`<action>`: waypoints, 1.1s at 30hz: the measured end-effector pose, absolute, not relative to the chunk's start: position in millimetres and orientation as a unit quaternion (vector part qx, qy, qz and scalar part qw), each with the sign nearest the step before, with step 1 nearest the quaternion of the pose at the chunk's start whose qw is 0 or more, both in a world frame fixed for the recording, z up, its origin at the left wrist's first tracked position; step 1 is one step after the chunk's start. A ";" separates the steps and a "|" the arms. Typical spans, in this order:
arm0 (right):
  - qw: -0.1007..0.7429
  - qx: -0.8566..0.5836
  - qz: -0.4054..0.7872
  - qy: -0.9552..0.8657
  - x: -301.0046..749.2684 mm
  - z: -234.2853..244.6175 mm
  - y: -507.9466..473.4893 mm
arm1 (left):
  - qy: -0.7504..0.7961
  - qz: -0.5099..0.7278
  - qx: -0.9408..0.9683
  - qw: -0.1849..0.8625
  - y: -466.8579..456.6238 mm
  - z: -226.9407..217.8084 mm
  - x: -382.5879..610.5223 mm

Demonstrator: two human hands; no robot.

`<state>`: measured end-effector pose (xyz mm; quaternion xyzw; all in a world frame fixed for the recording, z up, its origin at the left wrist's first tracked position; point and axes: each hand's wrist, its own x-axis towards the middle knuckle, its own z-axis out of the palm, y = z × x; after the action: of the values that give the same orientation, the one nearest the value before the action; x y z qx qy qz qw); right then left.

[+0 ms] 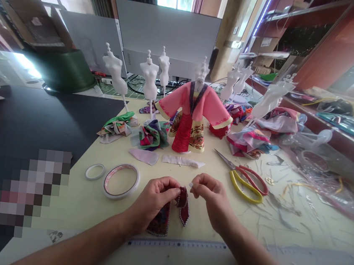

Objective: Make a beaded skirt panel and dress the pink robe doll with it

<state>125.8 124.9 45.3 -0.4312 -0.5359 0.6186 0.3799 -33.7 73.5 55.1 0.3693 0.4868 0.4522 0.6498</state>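
Note:
My left hand [154, 199] is closed on a small dark red patterned strip of cloth with a pale beaded edge [184, 209], held just above the pale yellow table [84, 203]. My right hand [210, 195] is pinched close beside it, thumb and forefinger pressed on something tiny and whitish that I cannot make out. Both hands are near the table's front edge, over a ruler [178, 244].
A dressed doll mannequin in a pink and red robe [193, 117] stands behind the hands, among bare white mannequins [149, 77] and heaps of cloth scraps [151, 136]. Two tape rolls [120, 180] lie left; red and yellow scissors [246, 180] lie right. Plastic bags [319, 164] sit far right.

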 end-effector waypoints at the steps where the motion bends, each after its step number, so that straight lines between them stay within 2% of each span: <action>1: 0.386 -0.432 0.619 -0.530 126.5 45.0 125.9 | 0.481 0.452 0.367 0.655 73.4 55.1 -33.7; 6: 0.415 -0.429 0.616 -0.515 128.9 45.6 129.6 | 0.460 0.413 0.393 0.681 67.9 59.6 -28.3; 11: 0.422 -0.426 0.618 -0.508 128.4 47.6 131.0 | 0.441 0.315 0.399 0.740 53.3 57.9 -11.6; 13: 0.423 -0.428 0.622 -0.502 127.5 48.3 131.3 | 0.462 0.292 0.468 0.695 49.0 54.8 -4.8; 17: 0.425 -0.425 0.629 -0.493 126.5 48.3 131.9 | 0.496 0.295 0.644 0.503 48.1 48.0 4.2; 22: 0.432 -0.422 0.629 -0.490 128.2 47.6 133.8 | 0.503 0.305 0.731 0.346 59.4 38.0 8.2; 29: 0.456 -0.418 0.610 -0.495 134.0 49.6 136.6 | 0.541 0.273 0.771 0.194 74.4 25.8 3.2; 33: 0.456 -0.418 0.605 -0.501 135.8 51.7 138.1 | 0.544 0.264 0.779 0.169 76.4 24.5 -3.8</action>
<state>135.8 138.1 51.7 -0.4184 -0.5008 0.6049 0.4563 -3.8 76.4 24.5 0.7786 0.5438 0.2635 0.1693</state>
